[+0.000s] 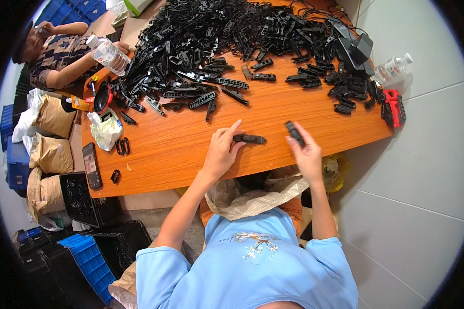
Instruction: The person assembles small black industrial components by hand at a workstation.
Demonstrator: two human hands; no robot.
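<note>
Above the near side of the wooden table (180, 154), my left hand (221, 152) is closed on a small oblong black plastic part (250, 139), gripped by one end. To its right, my right hand (309, 158) pinches a similar black plastic piece (295, 134) between thumb and fingers, tilted. The two pieces are apart. Farther back lies a large heap of black plastic parts (211, 31), with several longer ribbed pieces (203, 100) along its near edge. A pale woven sack (252, 202) hangs open below the table edge in my lap.
Another person (62, 56) sits at the far left, near a clear bottle (110, 55). A phone (92, 165) and a crumpled plastic bag (106, 131) lie at the left edge. On the right are a red-and-black tool (393, 108), a second bottle (393, 69) and a wall (412, 149).
</note>
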